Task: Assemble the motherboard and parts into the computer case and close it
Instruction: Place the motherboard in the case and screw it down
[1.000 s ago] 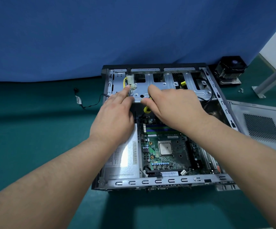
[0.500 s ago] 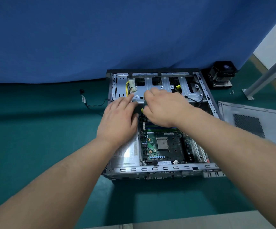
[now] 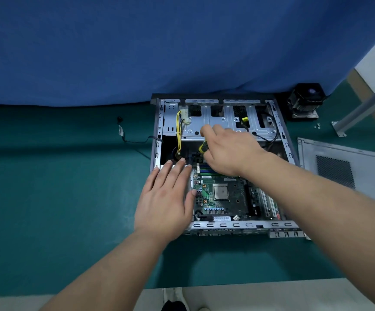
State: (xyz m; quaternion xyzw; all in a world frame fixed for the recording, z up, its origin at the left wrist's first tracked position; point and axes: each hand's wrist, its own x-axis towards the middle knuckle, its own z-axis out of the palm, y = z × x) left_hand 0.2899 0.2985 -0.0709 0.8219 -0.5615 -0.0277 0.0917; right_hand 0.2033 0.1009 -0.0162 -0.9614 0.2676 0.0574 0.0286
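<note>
The open computer case (image 3: pixel 278 225) lies flat on the green table. A green motherboard (image 3: pixel 221 194) with a bare CPU sits inside it. My left hand (image 3: pixel 167 196) lies flat with straight fingers over the silver power supply at the case's left side. My right hand (image 3: pixel 229 151) hovers over the motherboard's far edge and grips a yellow-and-black connector (image 3: pixel 202 147). Behind it is the metal drive cage (image 3: pixel 218 122), with yellow wires (image 3: pixel 178 131) and a white plug at its left.
The case's side panel (image 3: pixel 348 167) lies on the table to the right. A black CPU cooler (image 3: pixel 305 101) stands at the back right beside small screws (image 3: pixel 317 126) and a metal stand leg. A loose black cable (image 3: pixel 134 138) trails left of the case. A blue cloth backs the table.
My left hand drew back from the drive cage and now lies flat on the power supply. My right hand stays near the cage edge with the yellow connector. The camera pulled back.
</note>
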